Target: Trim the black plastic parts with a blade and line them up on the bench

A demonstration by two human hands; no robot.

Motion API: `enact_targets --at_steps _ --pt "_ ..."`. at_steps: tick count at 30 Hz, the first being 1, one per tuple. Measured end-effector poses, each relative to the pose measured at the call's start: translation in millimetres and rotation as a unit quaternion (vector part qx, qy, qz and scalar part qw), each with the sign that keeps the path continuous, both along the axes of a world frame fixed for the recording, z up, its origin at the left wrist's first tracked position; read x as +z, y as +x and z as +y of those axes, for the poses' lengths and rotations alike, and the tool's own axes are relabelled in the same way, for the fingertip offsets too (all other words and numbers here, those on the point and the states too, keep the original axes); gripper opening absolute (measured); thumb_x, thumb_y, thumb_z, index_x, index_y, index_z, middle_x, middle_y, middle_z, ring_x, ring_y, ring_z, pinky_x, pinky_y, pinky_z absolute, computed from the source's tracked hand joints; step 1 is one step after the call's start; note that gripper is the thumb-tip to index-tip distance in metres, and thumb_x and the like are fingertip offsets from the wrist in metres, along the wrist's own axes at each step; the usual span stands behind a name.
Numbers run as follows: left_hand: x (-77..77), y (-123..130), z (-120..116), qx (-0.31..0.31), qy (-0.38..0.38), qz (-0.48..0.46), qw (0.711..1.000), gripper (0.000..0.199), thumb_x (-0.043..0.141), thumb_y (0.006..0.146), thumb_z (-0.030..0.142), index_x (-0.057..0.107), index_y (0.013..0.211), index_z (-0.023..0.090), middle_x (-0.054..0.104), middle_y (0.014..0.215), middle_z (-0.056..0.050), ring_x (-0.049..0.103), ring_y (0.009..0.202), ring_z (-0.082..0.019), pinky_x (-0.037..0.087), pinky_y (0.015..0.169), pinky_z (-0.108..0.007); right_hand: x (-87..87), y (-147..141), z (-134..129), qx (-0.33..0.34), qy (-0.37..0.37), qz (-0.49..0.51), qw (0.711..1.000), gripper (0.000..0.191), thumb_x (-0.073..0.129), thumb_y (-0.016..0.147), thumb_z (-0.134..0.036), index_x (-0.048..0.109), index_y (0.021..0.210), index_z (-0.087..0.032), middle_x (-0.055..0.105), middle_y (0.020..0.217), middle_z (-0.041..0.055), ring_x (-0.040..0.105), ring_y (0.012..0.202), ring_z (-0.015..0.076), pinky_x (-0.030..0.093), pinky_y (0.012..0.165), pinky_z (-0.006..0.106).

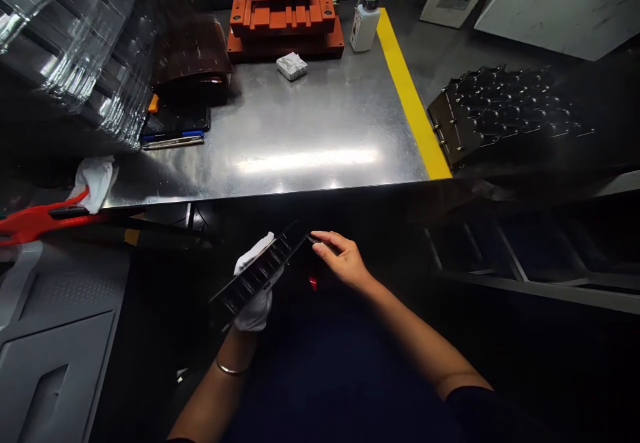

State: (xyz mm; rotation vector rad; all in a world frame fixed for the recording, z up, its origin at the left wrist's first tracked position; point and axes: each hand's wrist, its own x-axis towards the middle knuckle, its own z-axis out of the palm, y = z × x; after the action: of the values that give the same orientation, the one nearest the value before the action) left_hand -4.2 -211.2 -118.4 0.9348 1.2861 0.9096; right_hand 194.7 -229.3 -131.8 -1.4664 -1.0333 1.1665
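My left hand (256,306), in a white glove, is wrapped round a long black slotted part (257,271), held tilted below the front edge of the metal table (310,123). My right hand (340,253) is bare, its thumb and fingers pinched at the upper right end of the black part. Something small and dark shows at those fingertips, too small to name. The dark background hides some of the part's outline.
An orange-red fixture (285,20) stands at the table's back, with a small silvery block (292,66) before it and a white pump bottle (366,20) beside it. Black parts (500,110) lie right of the yellow tape (410,96). Stacked clear trays (75,50) are at left.
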Motion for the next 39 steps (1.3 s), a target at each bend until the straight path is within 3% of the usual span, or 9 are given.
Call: enact_targets --at_steps 3,5,7,10,14,17,22,27,39 --pt "-0.7 7.4 1.1 0.018 -0.082 -0.108 0.991 0.029 0.081 0.055 0.018 0.075 0.083 0.023 0.075 0.099 -0.004 0.066 0.105 -0.029 0.049 0.100 -0.046 9.7 9.0 3.1 0.096 -0.024 -0.004 0.995 0.059 0.076 0.066 -0.045 0.065 0.118 -0.020 0.037 0.055 -0.0082 0.032 0.050 0.0061 0.032 0.050 0.021" --pt "0.8 12.1 2.3 0.031 -0.145 -0.188 0.971 0.023 0.083 0.052 0.018 0.075 0.074 0.020 0.076 0.087 -0.004 0.070 0.092 -0.027 0.053 0.093 -0.046 14.3 9.6 4.9 0.113 -0.028 -0.033 0.993 0.054 0.077 0.066 -0.046 0.068 0.111 -0.017 0.028 0.051 -0.0098 0.025 0.047 0.0053 0.026 0.047 0.021" --pt "5.0 17.9 5.1 0.060 -0.161 -0.255 0.952 0.019 0.081 0.060 0.024 0.074 0.077 0.019 0.076 0.089 -0.005 0.070 0.091 -0.025 0.056 0.088 -0.044 14.4 4.0 6.3 0.093 -0.007 -0.070 0.993 0.048 0.075 0.068 -0.048 0.071 0.103 -0.016 0.032 0.050 -0.0085 0.028 0.046 0.0058 0.025 0.046 0.022" --pt "13.0 27.6 14.3 0.137 -0.165 -0.323 0.922 0.014 0.073 0.072 0.027 0.072 0.083 0.019 0.075 0.095 -0.005 0.069 0.092 -0.022 0.058 0.079 -0.036 8.7 -12.2 7.9 0.077 0.054 -0.126 0.987 0.046 0.072 0.070 -0.052 0.070 0.100 -0.017 0.056 0.062 -0.0013 0.044 0.052 0.0097 0.035 0.050 0.023" --pt "18.7 36.6 29.6 0.232 -0.132 -0.289 0.919 0.013 0.075 0.065 0.013 0.068 0.075 0.019 0.072 0.079 0.002 0.068 0.077 -0.014 0.057 0.068 -0.026 6.3 -27.1 7.4 0.063 0.043 -0.212 0.974 0.045 0.067 0.075 -0.056 0.066 0.104 -0.020 0.067 0.082 0.0044 0.061 0.069 0.0166 0.045 0.064 0.026" --pt "19.7 41.3 33.9 0.258 -0.077 -0.268 0.925 0.018 0.078 0.061 0.013 0.067 0.073 0.020 0.070 0.076 0.004 0.067 0.077 -0.013 0.056 0.073 -0.026 9.1 -27.9 2.2 0.061 -0.009 -0.225 0.972 0.041 0.052 0.087 -0.053 0.058 0.113 -0.022 0.065 0.083 0.0027 0.061 0.073 0.0170 0.046 0.069 0.028" --pt "12.4 47.6 26.9 0.318 0.121 -0.151 0.928 0.035 0.078 0.065 0.015 0.067 0.095 0.027 0.070 0.094 0.003 0.067 0.096 -0.017 0.053 0.092 -0.036 3.9 -37.0 -10.8 0.021 -0.001 -0.059 0.998 0.031 0.043 0.093 -0.047 0.059 0.094 -0.021 0.053 0.066 -0.0027 0.049 0.058 0.0107 0.039 0.057 0.023" --pt "6.7 48.2 17.9 0.282 0.231 -0.059 0.929 0.045 0.077 0.069 0.018 0.059 0.109 0.028 0.062 0.119 0.000 0.059 0.116 -0.020 0.046 0.103 -0.039 -4.4 -50.1 -13.6 -0.014 0.019 0.065 0.998 0.030 0.053 0.087 -0.047 0.061 0.088 -0.018 0.052 0.066 -0.0021 0.048 0.059 0.0102 0.040 0.056 0.023" --pt "24.6 43.7 8.3 0.257 0.206 0.032 0.944 0.060 0.080 0.066 0.024 0.053 0.120 0.030 0.058 0.122 -0.003 0.056 0.117 -0.022 0.046 0.102 -0.042 -18.8 -56.2 -16.9 -0.073 0.011 0.053 0.996 0.030 0.058 0.084 -0.046 0.066 0.084 -0.017 0.055 0.064 -0.0010 0.042 0.053 0.0088 0.035 0.050 0.023"
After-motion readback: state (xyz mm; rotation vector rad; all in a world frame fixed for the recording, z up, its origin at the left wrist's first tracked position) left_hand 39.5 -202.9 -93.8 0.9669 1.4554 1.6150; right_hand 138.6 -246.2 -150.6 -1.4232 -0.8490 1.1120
